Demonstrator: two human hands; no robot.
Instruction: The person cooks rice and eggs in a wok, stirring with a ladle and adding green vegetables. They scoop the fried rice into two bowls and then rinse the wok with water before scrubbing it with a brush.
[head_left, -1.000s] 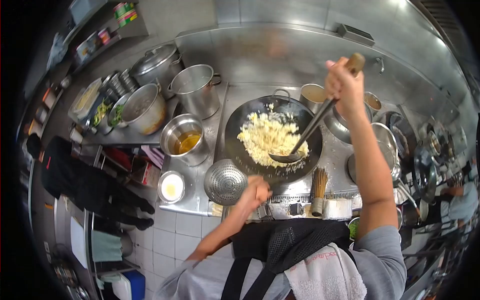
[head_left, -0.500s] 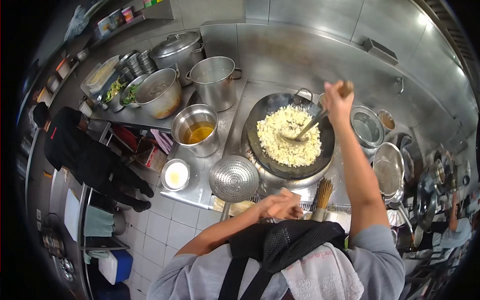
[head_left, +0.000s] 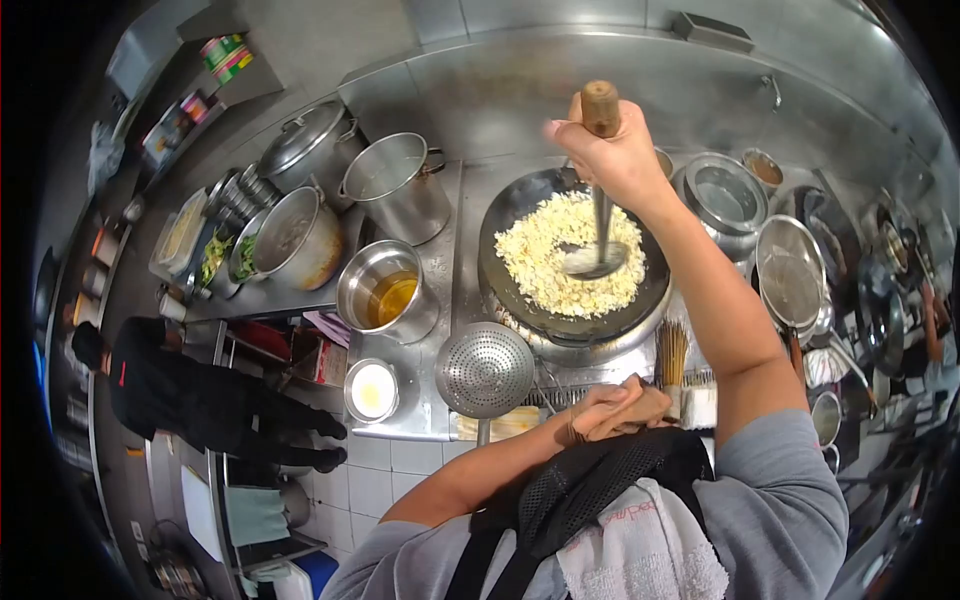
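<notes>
My right hand [head_left: 622, 150] is wrapped round the wooden grip of a ladle [head_left: 603, 215], which stands nearly upright over the wok [head_left: 520, 315]. The ladle's bowl rests in a loose, pale yellow, crumbly food [head_left: 545, 250] that looks like rice with egg. Below the wok, close to my body, my left hand [head_left: 622, 408] has its fingers curled inward; what they hold, if anything, is hidden. Beside it on the right is a bamboo wok brush [head_left: 673, 360]. To its left lies a perforated skimmer [head_left: 486, 368].
Left of the wok stand a pot of yellow oil [head_left: 388, 295], a small white-filled bowl [head_left: 371, 390] and tall pots [head_left: 400, 190]. A pot of water [head_left: 727, 192] and strainers [head_left: 790, 280] are on the right. A person in black [head_left: 190, 385] bends at the left counter.
The ladle has swung more upright, and my right hand is now higher above the wok. My left hand has shifted right, nearer the brush, with fingers more folded. The whole view has shifted.
</notes>
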